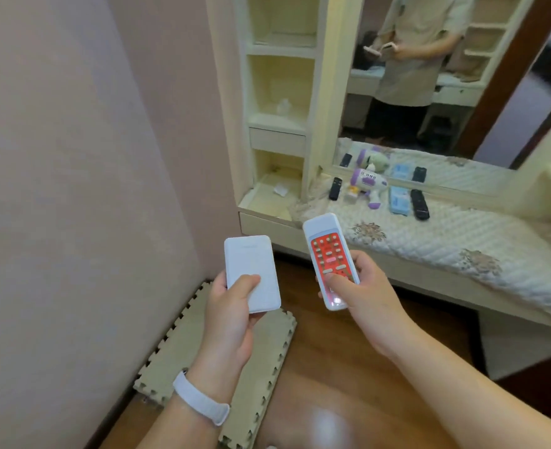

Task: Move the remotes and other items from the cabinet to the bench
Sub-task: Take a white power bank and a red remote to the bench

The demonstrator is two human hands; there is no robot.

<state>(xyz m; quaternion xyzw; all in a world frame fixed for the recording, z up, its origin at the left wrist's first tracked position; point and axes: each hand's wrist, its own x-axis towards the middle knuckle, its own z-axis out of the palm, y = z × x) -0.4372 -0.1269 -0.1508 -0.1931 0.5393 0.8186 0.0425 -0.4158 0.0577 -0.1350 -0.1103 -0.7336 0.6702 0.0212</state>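
Note:
My left hand (232, 315) grips a flat white rectangular device (251, 270), thumb on its face. My right hand (361, 286) holds a white remote with a red button panel (329, 259), thumb on its lower end. Both are held over the floor in front of the bench (445, 241), which has a quilted cover. On the bench lie two black remotes (335, 188) (419, 203), a purple-and-white toy (368, 184) and a blue packet (399, 200). The cream cabinet (279, 131) of open shelves stands left of the bench.
A mirror (429, 76) behind the bench reflects a person and the bench items. A small clear item (280, 189) lies in the lowest cabinet shelf and another (283, 106) sits higher up. Foam puzzle mats (202, 345) lie by the pink wall on the wooden floor.

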